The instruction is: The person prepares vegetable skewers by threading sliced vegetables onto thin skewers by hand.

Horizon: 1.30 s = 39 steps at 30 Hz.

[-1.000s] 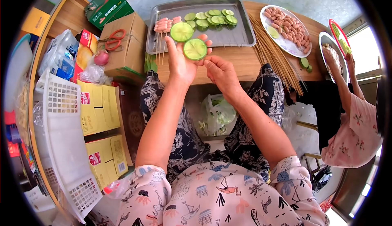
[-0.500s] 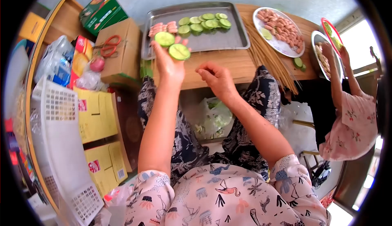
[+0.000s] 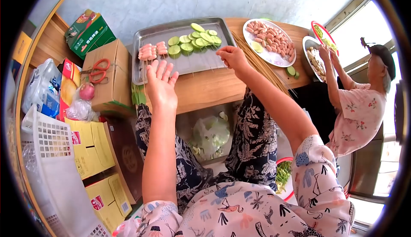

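My left hand [image 3: 160,85] is held palm up with fingers spread and nothing on it, in front of the tray's near left edge. My right hand [image 3: 231,59] is pinched at the tray's near right corner, beside the slices; what sits between its fingertips is too small to make out. Round green zucchini-like slices [image 3: 186,47] lie in rows on the metal tray [image 3: 188,66], with thin sticks showing at their near side. At the tray's left are small pink sausages [image 3: 147,51] on skewers. A bundle of bamboo skewers [image 3: 261,68] lies right of my right hand.
A white plate [image 3: 280,60] of pink sausages stands at the back right. Farther right, a person [image 3: 357,104] works over a bowl [image 3: 309,54]. At left are a carton [image 3: 100,93] with red scissors [image 3: 100,69] and a white basket [image 3: 60,168]. A plastic bag [image 3: 212,134] sits below the table.
The two green slices in my left hand are gone from it, and its palm is bare. My right hand has moved up to the tray's right side. The view has shifted.
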Each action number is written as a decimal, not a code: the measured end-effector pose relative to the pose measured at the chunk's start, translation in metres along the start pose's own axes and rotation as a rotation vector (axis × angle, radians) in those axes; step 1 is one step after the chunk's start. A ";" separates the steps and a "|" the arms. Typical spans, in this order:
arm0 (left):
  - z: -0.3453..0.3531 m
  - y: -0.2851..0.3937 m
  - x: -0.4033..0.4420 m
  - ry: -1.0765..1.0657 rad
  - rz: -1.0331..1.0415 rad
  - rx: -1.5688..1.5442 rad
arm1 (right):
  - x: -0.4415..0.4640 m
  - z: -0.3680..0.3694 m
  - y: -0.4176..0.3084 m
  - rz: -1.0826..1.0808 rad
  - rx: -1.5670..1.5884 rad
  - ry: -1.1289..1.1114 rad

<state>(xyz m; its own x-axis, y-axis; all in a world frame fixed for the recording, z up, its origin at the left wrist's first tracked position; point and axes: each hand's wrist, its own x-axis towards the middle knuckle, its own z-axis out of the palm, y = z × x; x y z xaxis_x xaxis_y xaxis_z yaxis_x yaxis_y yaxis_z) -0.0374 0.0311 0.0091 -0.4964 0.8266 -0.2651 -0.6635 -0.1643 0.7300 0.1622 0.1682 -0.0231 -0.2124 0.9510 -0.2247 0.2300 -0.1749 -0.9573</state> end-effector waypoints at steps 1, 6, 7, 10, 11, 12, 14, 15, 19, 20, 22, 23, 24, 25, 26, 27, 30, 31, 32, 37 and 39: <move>0.000 0.000 0.000 -0.007 -0.010 -0.007 | 0.017 -0.006 0.007 0.016 -0.016 0.024; 0.003 -0.001 0.002 -0.035 -0.031 -0.025 | 0.072 -0.012 0.036 0.006 -0.181 0.152; 0.005 -0.001 0.002 -0.044 -0.038 -0.022 | 0.075 -0.009 0.036 0.029 -0.228 0.196; 0.005 -0.002 0.004 -0.071 -0.047 -0.012 | 0.097 -0.005 0.050 0.030 -0.326 0.267; 0.006 -0.002 0.005 -0.087 -0.045 -0.006 | 0.106 -0.004 0.059 0.006 -0.377 0.292; 0.006 -0.001 0.005 -0.090 -0.047 -0.006 | 0.108 0.000 0.060 0.006 -0.377 0.295; 0.007 0.000 0.005 -0.098 -0.053 -0.006 | 0.111 0.007 0.062 0.103 -0.310 0.223; 0.008 0.000 0.005 -0.100 -0.054 -0.005 | 0.112 0.009 0.064 0.079 -0.231 0.128; 0.008 -0.001 0.003 -0.121 -0.078 -0.036 | 0.110 0.017 0.065 0.015 -0.188 0.171; 0.008 -0.002 0.003 -0.128 -0.089 -0.047 | 0.110 0.019 0.063 0.016 -0.189 0.175; 0.010 -0.004 0.002 -0.127 -0.103 -0.051 | 0.112 0.023 0.060 0.114 -0.173 0.155; 0.011 -0.005 0.002 -0.124 -0.114 -0.055 | 0.111 0.026 0.059 0.138 -0.180 0.147; 0.011 -0.005 0.002 -0.126 -0.115 -0.054 | 0.110 0.029 0.059 0.138 -0.179 0.150; 0.011 -0.006 0.002 -0.134 -0.121 -0.052 | 0.108 0.032 0.058 0.129 -0.208 0.144; 0.011 -0.006 0.003 -0.141 -0.129 -0.050 | 0.106 0.034 0.058 0.120 -0.239 0.138; 0.010 -0.006 0.003 -0.144 -0.131 -0.050 | 0.103 0.035 0.059 0.117 -0.283 0.121; 0.010 -0.006 0.005 -0.167 -0.130 -0.052 | 0.100 0.033 0.065 -0.159 -0.701 0.180; 0.011 -0.004 0.005 -0.150 -0.128 -0.056 | 0.095 0.028 0.061 -0.091 -0.670 0.145; 0.012 -0.002 0.005 -0.133 -0.126 -0.059 | 0.090 0.021 0.057 -0.088 -0.669 0.150; 0.010 -0.004 0.009 -0.084 -0.087 -0.101 | 0.050 -0.032 0.048 -0.194 -0.448 0.186; 0.000 -0.007 0.015 -0.054 -0.070 -0.127 | 0.034 -0.062 0.059 -0.133 -0.229 0.165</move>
<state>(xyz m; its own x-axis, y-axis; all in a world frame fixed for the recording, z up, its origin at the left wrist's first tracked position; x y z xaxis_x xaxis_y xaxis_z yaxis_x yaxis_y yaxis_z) -0.0402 0.0442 0.0002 -0.4178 0.8657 -0.2756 -0.7624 -0.1691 0.6246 0.2276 0.2060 -0.0758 -0.1027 0.9935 -0.0496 0.4229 -0.0015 -0.9062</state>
